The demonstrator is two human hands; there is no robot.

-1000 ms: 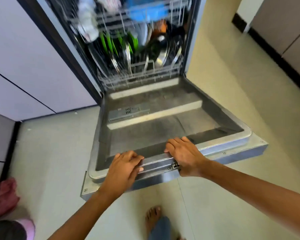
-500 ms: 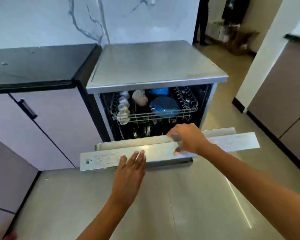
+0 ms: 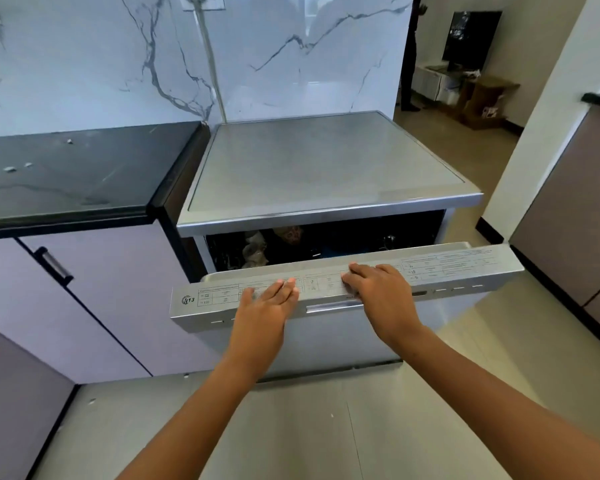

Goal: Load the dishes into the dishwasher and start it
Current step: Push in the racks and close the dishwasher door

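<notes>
The silver dishwasher [image 3: 326, 168] stands in the middle with its door [image 3: 465, 268] nearly upright, leaving only a narrow gap at the top. Through the gap I make out a few dishes [image 3: 257, 249] in the dark upper rack. My left hand [image 3: 267, 303] presses flat against the door's top edge, fingers straight. My right hand [image 3: 378, 289] lies on the same edge just to the right, fingers extended over the printed control strip. The door handle [image 3: 326, 308] sits between and below my hands.
A black countertop [image 3: 77, 174] over lilac cabinets [image 3: 111, 299] adjoins the dishwasher on the left. A marble wall [image 3: 257, 53] rises behind. More cabinets [image 3: 575, 220] stand at the right, with beige floor [image 3: 326, 427] below and a doorway to another room beyond.
The door has swung up from lying flat to almost closed. Both hands moved from gripping its front edge to pressing flat on its top edge. The view rose with it.
</notes>
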